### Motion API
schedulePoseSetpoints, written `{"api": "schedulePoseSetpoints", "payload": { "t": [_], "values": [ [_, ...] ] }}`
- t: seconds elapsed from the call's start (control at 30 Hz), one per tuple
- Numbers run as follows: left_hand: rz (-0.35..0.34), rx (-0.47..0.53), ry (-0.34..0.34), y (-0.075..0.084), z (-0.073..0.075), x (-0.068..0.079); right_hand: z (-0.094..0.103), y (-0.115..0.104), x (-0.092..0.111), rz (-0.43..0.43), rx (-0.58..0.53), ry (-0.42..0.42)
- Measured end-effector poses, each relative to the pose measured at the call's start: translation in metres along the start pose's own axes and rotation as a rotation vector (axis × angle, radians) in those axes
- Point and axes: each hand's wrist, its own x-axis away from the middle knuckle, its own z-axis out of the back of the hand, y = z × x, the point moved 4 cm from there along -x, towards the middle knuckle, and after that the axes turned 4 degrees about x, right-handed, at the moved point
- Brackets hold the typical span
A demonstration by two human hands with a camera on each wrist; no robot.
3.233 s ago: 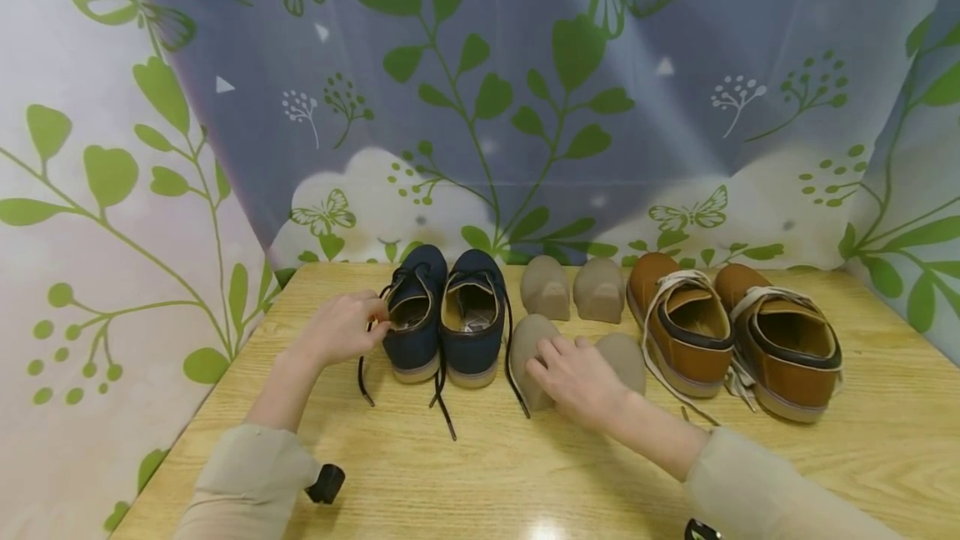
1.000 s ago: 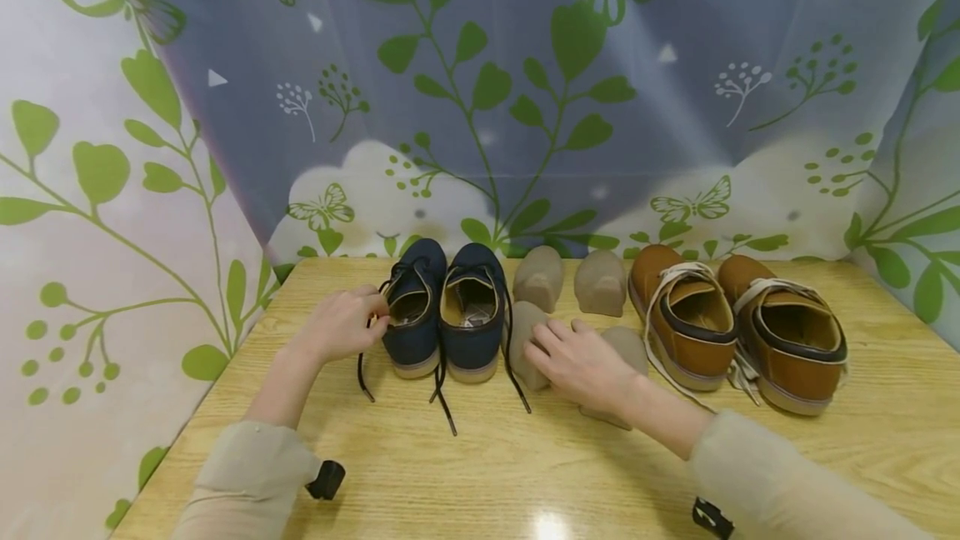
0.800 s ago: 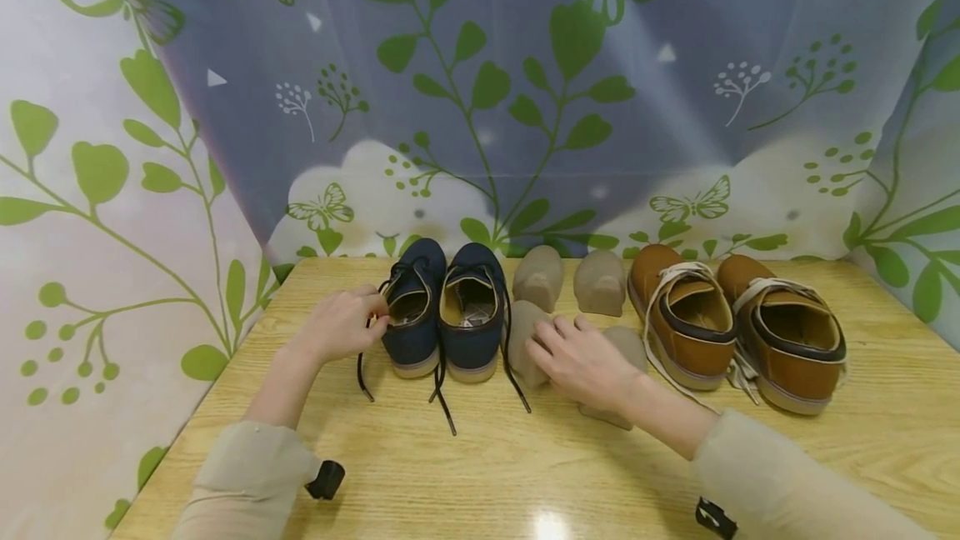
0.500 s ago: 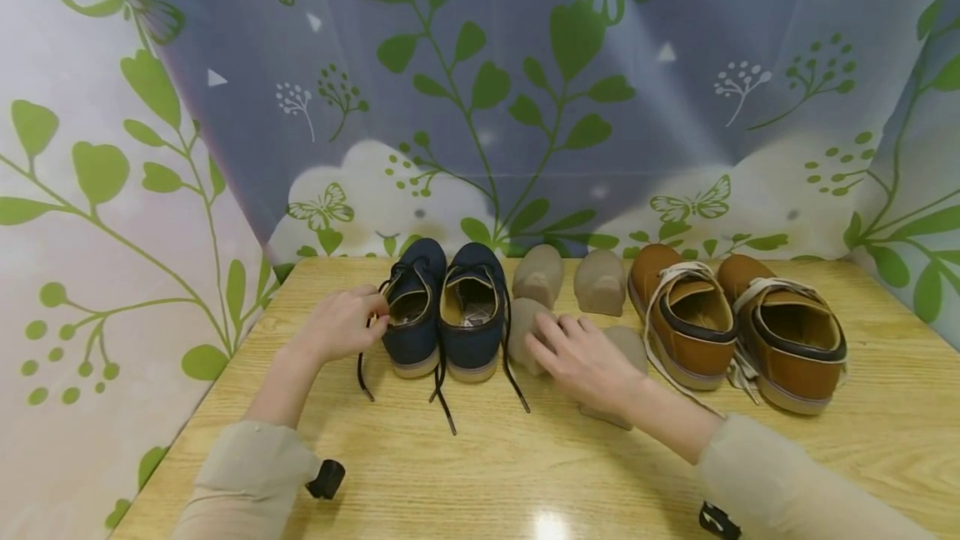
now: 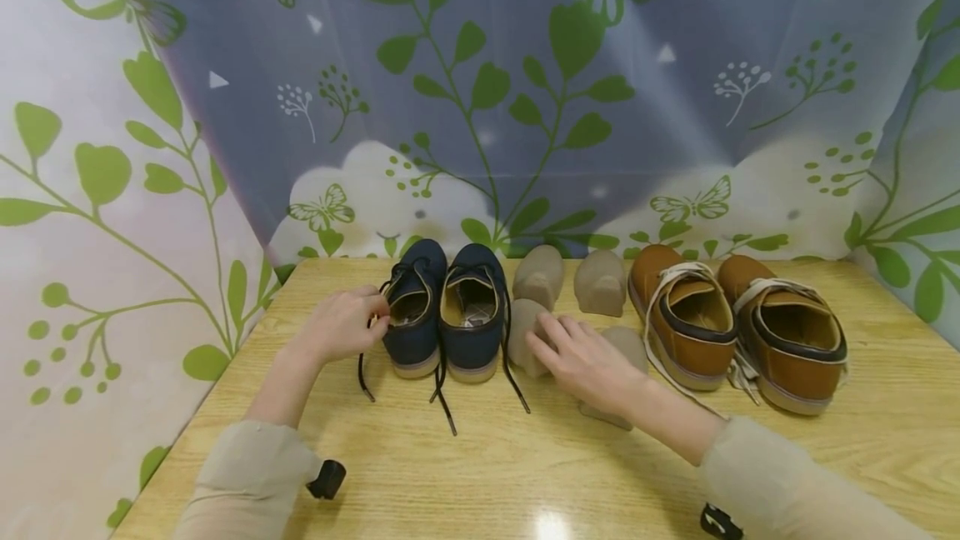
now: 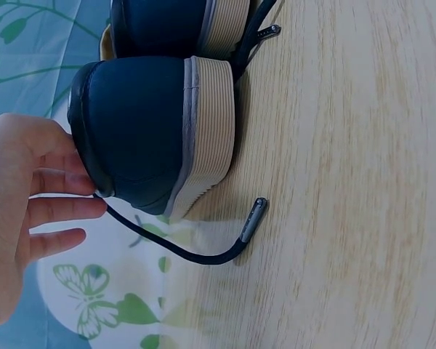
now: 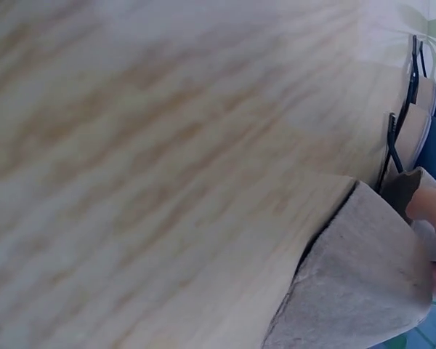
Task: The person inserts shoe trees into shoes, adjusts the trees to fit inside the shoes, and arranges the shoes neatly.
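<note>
My left hand (image 5: 343, 327) pinches the outer collar of the left navy shoe (image 5: 412, 352). In the left wrist view its fingers (image 6: 65, 211) pass behind the shoe's side, beside a black lace (image 6: 203, 258). My right hand (image 5: 588, 361) grips a beige moulded shoe insert (image 5: 527, 332), the front left of the inserts. The right wrist view shows the thumb (image 7: 429, 207) against it. A second front insert (image 5: 626, 344) lies partly under the hand and forearm. Behind are a back left insert (image 5: 538, 277) and a back right insert (image 5: 600, 283).
The right navy shoe (image 5: 471, 348) stands between the left one and the inserts, laces trailing on the wooden table (image 5: 480, 482). Two brown shoes with pale laces stand at the right: a nearer one (image 5: 802, 373) and another (image 5: 693, 357). A printed cloth (image 5: 300, 190) hangs behind.
My right hand has moved the front left insert forward, toward the back row, and its tail now lies farther from me. The left hand stays at the navy shoe.
</note>
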Motion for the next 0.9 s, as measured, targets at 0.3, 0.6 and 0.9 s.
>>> {"api": "schedulePoseSetpoints", "payload": {
  "t": [0.3, 0.6, 0.9],
  "values": [
    [-0.019, -0.009, 0.007, 0.0015, -0.0021, -0.0001, -0.0028, 0.0025, -0.0018, -0.003, -0.035, 0.064],
    [-0.016, -0.009, 0.02, 0.0006, -0.0018, 0.0007, -0.002, 0.0001, -0.0014, -0.015, -0.034, 0.041],
    [-0.005, -0.01, 0.008, 0.0001, -0.0011, 0.002, 0.0005, -0.001, -0.0023, -0.005, -0.027, 0.001]
  ]
}}
